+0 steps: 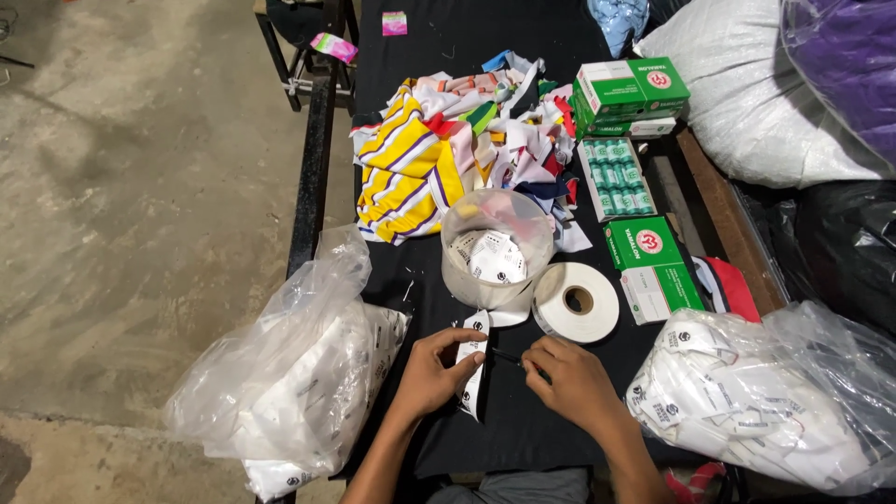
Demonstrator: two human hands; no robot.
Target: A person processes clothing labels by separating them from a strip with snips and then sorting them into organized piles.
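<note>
head view, looking down (close), table (523, 439)

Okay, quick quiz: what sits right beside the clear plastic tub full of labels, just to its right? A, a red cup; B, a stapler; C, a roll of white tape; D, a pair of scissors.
C: a roll of white tape lies flat on the black cloth, against the clear tub, just beyond the right hand.

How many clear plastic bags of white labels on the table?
2. One bag sits at the table's left edge beside the left hand; the other bag lies at the right, beyond the right hand. Others may be out of frame.
</note>
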